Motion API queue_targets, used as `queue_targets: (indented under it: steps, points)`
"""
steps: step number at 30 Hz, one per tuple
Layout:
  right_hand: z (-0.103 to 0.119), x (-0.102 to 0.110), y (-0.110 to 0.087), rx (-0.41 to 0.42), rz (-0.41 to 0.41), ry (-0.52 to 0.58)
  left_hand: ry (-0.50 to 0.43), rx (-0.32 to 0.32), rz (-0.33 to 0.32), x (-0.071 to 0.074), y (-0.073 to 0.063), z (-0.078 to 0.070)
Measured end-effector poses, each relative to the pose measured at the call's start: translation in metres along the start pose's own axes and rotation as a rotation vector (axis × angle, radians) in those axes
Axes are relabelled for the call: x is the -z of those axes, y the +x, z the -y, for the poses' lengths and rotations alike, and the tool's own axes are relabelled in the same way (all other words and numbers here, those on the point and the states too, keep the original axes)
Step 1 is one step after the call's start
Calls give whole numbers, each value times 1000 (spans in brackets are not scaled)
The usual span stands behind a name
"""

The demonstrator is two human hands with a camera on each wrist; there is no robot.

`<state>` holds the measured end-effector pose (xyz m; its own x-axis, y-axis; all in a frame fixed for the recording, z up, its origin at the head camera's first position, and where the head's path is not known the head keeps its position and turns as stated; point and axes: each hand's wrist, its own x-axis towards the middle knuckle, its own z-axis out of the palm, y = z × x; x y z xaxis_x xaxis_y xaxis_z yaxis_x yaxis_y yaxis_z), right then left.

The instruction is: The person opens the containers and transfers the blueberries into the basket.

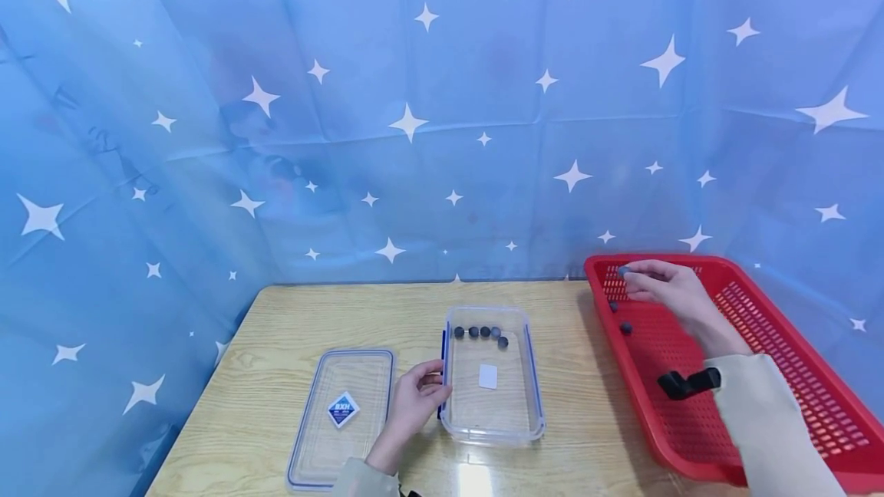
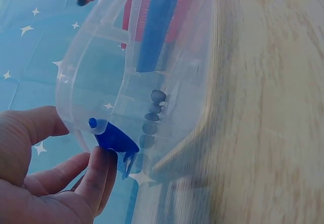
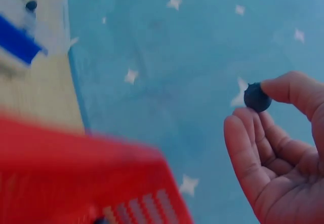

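Five dark blueberries lie toward twelve o'clock inside a clear container in the head view, four in a row and one just off its right end. The left hand grips the container's wall at nine o'clock; a lid lies on the tabletop toward eight o'clock. At three o'clock stands a red basket, with two more berries near its left wall; above its ten o'clock corner the right hand pinches another berry. From the left wrist, that hand's thumb and fingers close about the container's side, fingers at a blue latch, while the pinched berry shows at eleven o'clock. From the right wrist, thumb and fingertips hold that berry at three o'clock, the basket blurred at seven.
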<state>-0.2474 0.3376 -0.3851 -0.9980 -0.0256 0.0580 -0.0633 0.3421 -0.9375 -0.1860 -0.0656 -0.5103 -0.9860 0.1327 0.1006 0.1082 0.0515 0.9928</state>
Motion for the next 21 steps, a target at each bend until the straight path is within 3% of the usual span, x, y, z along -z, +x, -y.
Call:
queue_targets:
  steps: [7,15,21]
  points:
    - [-30,26,-7,-45,-25,125,3,5,2,1,0,1]
    - [-57,42,-10,-148,-38,3,14,0,8,1,0,-1]
    - [-65,49,-13,-201,-35,104,-20,-8,11,-1,-7,-24]
